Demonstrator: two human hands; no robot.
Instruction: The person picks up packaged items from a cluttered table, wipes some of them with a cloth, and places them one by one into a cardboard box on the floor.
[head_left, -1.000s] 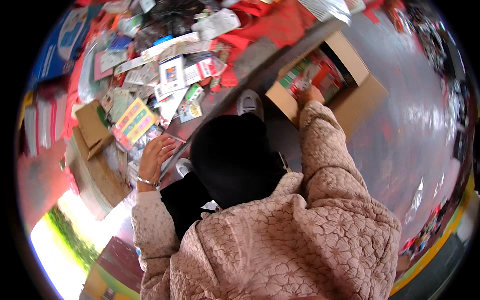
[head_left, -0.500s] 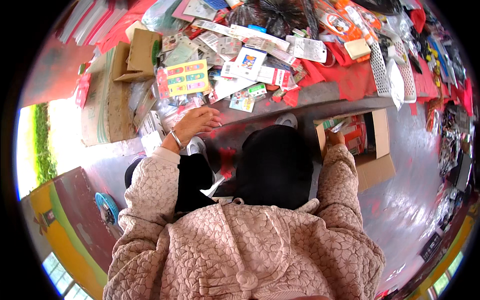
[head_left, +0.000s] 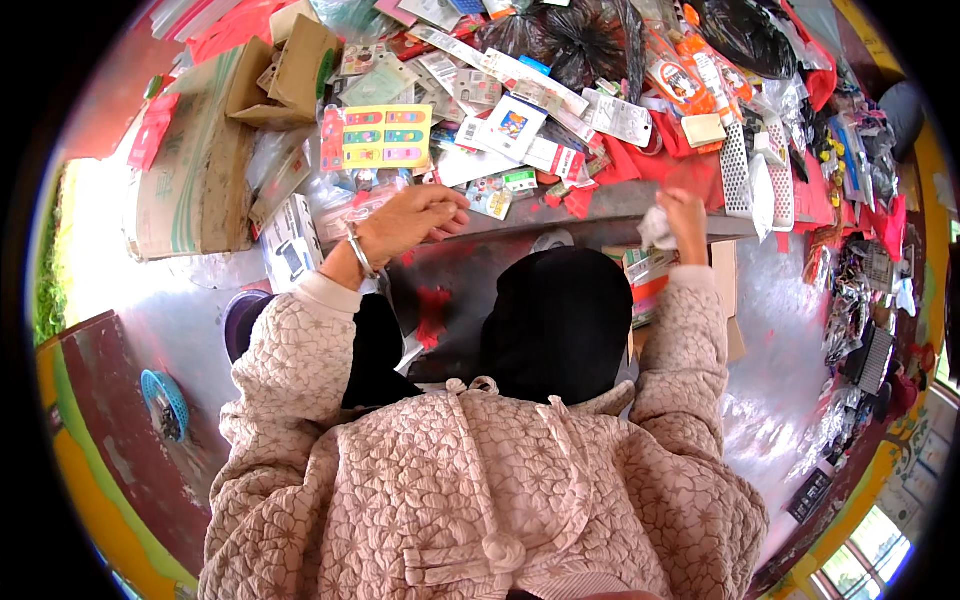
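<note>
My right hand [head_left: 685, 222] is raised above the open cardboard box [head_left: 727, 275], its fingers closed on a crumpled whitish piece, perhaps plastic or paper [head_left: 656, 230]. Packaged goods with red and green parts [head_left: 648, 275] lie in that box, partly hidden by my forearm. My left hand [head_left: 410, 225], with a bangle [head_left: 358, 250] at its wrist, hovers at the near edge of the low table [head_left: 600, 210]. Its fingers are loosely bent, and nothing shows in them. Beyond it lies a yellow card with coloured strips [head_left: 376, 137].
Flat packets and cards [head_left: 512, 125] are heaped across the table. Black plastic bags [head_left: 575, 45], orange packs [head_left: 690, 75] and a white perforated basket [head_left: 737, 170] stand behind. Cardboard boxes [head_left: 190, 170] are at left, a blue basket [head_left: 165, 405] on the floor. More goods [head_left: 850, 340] line the right.
My right hand has come up out of the cardboard box with the crumpled whitish piece. The left hand has shifted slightly right, its fingers more bent. The view has tilted a little.
</note>
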